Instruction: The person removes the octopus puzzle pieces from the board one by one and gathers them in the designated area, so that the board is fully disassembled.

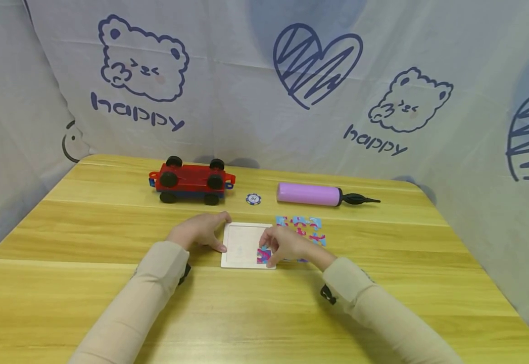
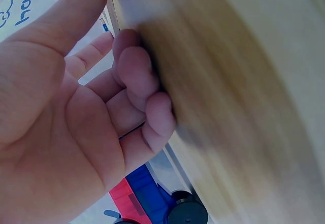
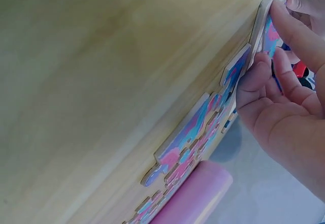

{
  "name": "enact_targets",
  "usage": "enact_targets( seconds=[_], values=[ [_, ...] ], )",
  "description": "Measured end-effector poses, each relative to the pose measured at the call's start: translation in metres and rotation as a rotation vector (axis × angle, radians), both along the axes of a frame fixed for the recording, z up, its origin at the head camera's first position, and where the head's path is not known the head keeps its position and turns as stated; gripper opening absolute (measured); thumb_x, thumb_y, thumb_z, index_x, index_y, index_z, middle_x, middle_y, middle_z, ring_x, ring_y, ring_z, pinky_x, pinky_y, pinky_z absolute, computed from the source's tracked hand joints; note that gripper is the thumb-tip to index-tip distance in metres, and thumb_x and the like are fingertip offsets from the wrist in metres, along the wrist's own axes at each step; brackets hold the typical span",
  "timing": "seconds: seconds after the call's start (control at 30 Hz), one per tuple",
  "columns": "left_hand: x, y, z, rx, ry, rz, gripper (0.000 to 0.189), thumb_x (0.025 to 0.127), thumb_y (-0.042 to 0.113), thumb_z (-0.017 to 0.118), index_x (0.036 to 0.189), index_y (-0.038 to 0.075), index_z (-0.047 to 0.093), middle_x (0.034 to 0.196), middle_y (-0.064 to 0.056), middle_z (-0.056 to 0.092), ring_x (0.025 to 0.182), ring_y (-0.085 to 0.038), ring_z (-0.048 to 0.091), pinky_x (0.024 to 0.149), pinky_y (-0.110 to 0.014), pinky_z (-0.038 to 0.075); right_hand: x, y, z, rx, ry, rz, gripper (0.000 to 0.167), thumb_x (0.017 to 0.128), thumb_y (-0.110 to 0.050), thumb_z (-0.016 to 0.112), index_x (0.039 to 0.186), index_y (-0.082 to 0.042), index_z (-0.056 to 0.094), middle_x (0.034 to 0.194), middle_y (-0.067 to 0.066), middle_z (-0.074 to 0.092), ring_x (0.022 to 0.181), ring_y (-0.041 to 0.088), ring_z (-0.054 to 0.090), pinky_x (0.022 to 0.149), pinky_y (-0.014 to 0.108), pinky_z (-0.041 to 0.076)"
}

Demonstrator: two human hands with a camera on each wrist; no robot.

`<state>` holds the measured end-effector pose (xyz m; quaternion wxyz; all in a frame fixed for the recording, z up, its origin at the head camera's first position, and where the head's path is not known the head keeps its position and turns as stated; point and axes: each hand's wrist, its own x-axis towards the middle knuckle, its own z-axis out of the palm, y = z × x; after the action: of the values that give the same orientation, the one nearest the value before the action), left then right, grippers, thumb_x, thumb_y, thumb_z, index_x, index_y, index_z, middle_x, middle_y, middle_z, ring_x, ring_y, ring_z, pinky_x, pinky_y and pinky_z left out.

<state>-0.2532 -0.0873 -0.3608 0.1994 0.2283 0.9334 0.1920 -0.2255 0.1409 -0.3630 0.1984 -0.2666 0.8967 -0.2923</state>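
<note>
A shallow white puzzle tray (image 1: 241, 246) lies flat on the table before me. At its left edge is my left hand (image 1: 203, 230), thumb and forefinger spread along the rim. In the left wrist view, the other fingers (image 2: 136, 71) bend loosely and hold nothing. My right hand (image 1: 288, 243) pinches a pink, purple and blue puzzle piece (image 1: 262, 256) at the tray's lower right corner. The right wrist view shows this piece (image 3: 270, 34) between thumb and fingers; whether it sits fully flat is hidden. Several loose puzzle pieces (image 1: 317, 238) lie right of the tray, partly covered by that hand.
Behind the tray, a red and blue toy vehicle (image 1: 193, 178) lies with wheels showing. A round blue and white chip (image 1: 253, 199) lies right of it. Farther right is a purple hand pump (image 1: 309, 194) with a black nozzle. A printed cloth (image 1: 241, 101) hangs behind the table.
</note>
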Motion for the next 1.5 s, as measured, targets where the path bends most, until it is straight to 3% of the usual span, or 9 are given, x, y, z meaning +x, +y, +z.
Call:
enact_targets(
  seconds=[0.43, 0.63, 0.77, 1.17, 1.5],
  values=[
    [0.001, 0.0, 0.0, 0.005, 0.0, 0.002, 0.068, 0.07, 0.031, 0.075, 0.126, 0.009, 0.041, 0.107, -0.014, 0.05, 0.09, -0.026, 0.045, 0.088, -0.043, 0.036, 0.0, 0.004, 0.001, -0.116, 0.043, 0.047, 0.009, 0.08, 0.006, 0.06, 0.088, 0.001, 0.057, 0.076, 0.002, 0.055, 0.07, 0.01, 0.05, 0.066, 0.02, 0.045],
    [0.001, 0.0, 0.001, 0.002, -0.01, 0.013, 0.068, 0.071, 0.03, 0.074, 0.126, 0.01, 0.041, 0.1, -0.013, 0.05, 0.076, -0.023, 0.048, 0.075, -0.036, 0.038, -0.002, 0.014, 0.002, -0.173, 0.06, 0.066, 0.007, 0.085, 0.006, 0.055, 0.091, 0.004, 0.057, 0.08, 0.005, 0.057, 0.069, 0.01, 0.051, 0.063, 0.021, 0.045],
    [0.001, 0.0, 0.002, 0.003, -0.015, 0.016, 0.068, 0.071, 0.029, 0.074, 0.127, 0.01, 0.04, 0.099, -0.013, 0.05, 0.069, -0.022, 0.048, 0.072, -0.035, 0.038, -0.003, 0.023, 0.002, -0.209, 0.04, 0.049, 0.007, 0.086, 0.005, 0.053, 0.093, 0.005, 0.055, 0.081, 0.006, 0.056, 0.068, 0.009, 0.049, 0.061, 0.022, 0.044],
    [0.0, -0.001, 0.0, 0.008, 0.014, -0.001, 0.068, 0.07, 0.03, 0.075, 0.125, 0.008, 0.041, 0.105, -0.014, 0.052, 0.09, -0.025, 0.046, 0.089, -0.042, 0.036, -0.003, 0.048, 0.003, -0.275, -0.021, -0.051, 0.009, 0.087, 0.007, 0.051, 0.095, 0.008, 0.053, 0.079, 0.007, 0.054, 0.062, 0.015, 0.049, 0.054, 0.028, 0.046],
    [0.001, 0.0, 0.001, 0.005, 0.002, -0.002, 0.068, 0.07, 0.03, 0.075, 0.125, 0.008, 0.041, 0.1, -0.013, 0.05, 0.086, -0.026, 0.046, 0.083, -0.039, 0.038, -0.001, 0.076, 0.005, -0.327, -0.066, -0.096, 0.01, 0.086, 0.009, 0.048, 0.095, 0.013, 0.049, 0.078, 0.007, 0.051, 0.066, 0.015, 0.047, 0.056, 0.025, 0.044]
  ],
)
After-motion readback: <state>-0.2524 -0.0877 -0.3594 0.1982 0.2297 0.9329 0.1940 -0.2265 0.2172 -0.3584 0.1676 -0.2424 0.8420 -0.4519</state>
